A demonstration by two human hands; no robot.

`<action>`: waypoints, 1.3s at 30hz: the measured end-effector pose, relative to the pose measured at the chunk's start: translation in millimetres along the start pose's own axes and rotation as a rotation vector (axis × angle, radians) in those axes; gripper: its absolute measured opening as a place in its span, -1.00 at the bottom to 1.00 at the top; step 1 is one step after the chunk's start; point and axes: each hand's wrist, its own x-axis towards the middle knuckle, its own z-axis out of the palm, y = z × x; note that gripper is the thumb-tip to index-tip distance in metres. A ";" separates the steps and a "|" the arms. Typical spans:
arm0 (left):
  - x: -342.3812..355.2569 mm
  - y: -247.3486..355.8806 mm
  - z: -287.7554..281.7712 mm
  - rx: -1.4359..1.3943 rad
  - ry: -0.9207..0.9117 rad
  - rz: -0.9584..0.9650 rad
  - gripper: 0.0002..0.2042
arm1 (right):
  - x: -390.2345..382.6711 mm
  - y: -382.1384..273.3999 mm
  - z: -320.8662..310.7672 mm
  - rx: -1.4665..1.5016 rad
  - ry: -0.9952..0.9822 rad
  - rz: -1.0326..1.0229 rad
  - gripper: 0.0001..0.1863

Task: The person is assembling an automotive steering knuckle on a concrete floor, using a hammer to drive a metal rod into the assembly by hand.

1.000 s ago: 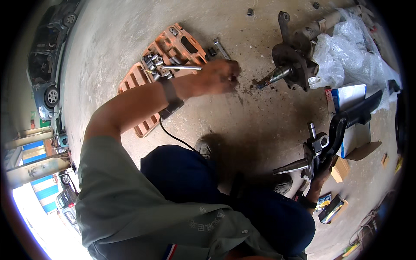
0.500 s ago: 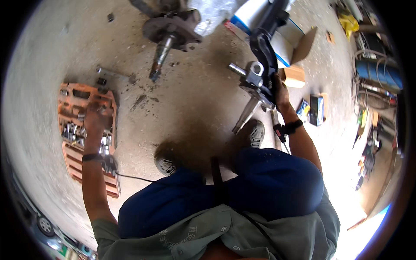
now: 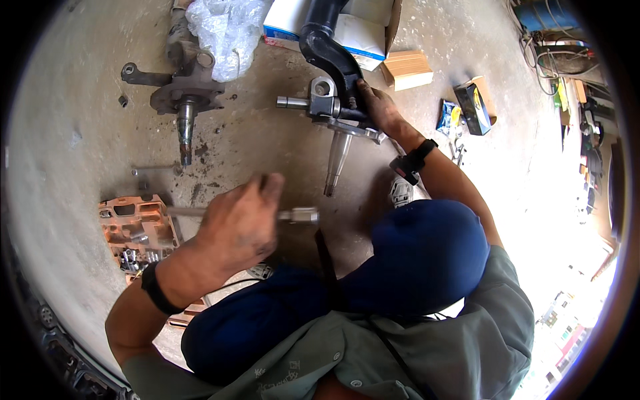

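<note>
In my left hand (image 3: 240, 227) is a socket wrench, its metal bar sticking out on one side and a shiny socket (image 3: 303, 215) on the other. The fist is closed round it, above the floor in front of my knees. My right hand (image 3: 380, 110) grips the end of a black curved axle beam (image 3: 331, 53). Next to it, a new steering knuckle (image 3: 323, 103) is fitted at the beam's end, with its bare spindle (image 3: 338, 157) pointing toward me. My right fingers are partly hidden behind the beam.
At left lie an orange socket case (image 3: 137, 217), a thin wrench (image 3: 155, 171) and a worn, rusty knuckle (image 3: 187, 93). Plastic wrap (image 3: 227, 30), a white-blue carton (image 3: 363, 33) and a brown box (image 3: 408, 69) are farther off. A small dark box (image 3: 473, 110) stands at right.
My left hand has left the socket case and come up to the right with the socket wrench. My right hand stays on the axle beam. The whole view has shifted.
</note>
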 end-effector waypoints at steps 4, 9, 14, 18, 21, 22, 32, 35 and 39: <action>100.7 71.1 23.9 0.335 0.053 0.229 -0.57 | -23.2 0.0 -19.6 0.251 0.011 -0.042 -0.25; 204.1 140.3 72.2 0.460 0.282 0.178 -0.57 | -133.8 38.8 -99.9 1.050 -0.139 -0.083 -0.48; 287.9 196.5 140.6 0.336 0.248 0.344 -0.61 | -179.6 123.7 -146.2 0.894 0.031 0.106 -0.57; 327.5 214.6 185.9 0.269 0.025 0.286 -0.61 | -158.0 169.3 -139.9 1.086 0.172 0.185 -0.70; 347.0 197.6 207.2 0.173 -0.032 0.220 -0.64 | -137.9 181.1 -125.6 1.126 0.149 0.270 -0.74; 349.0 190.9 209.5 0.176 -0.034 0.205 -0.64 | -130.7 185.1 -122.7 1.136 0.093 0.259 -0.75; 348.6 156.8 193.1 0.290 -0.023 0.030 -0.71 | -85.8 164.8 -102.7 1.156 -0.089 0.306 -0.75; 346.2 144.0 188.9 0.278 -0.047 -0.035 -0.69 | -74.8 155.0 -95.0 1.103 -0.143 0.260 -0.69; 340.8 127.8 179.4 0.274 -0.023 -0.046 -0.62 | -60.8 144.7 -79.1 1.078 -0.086 0.234 -0.59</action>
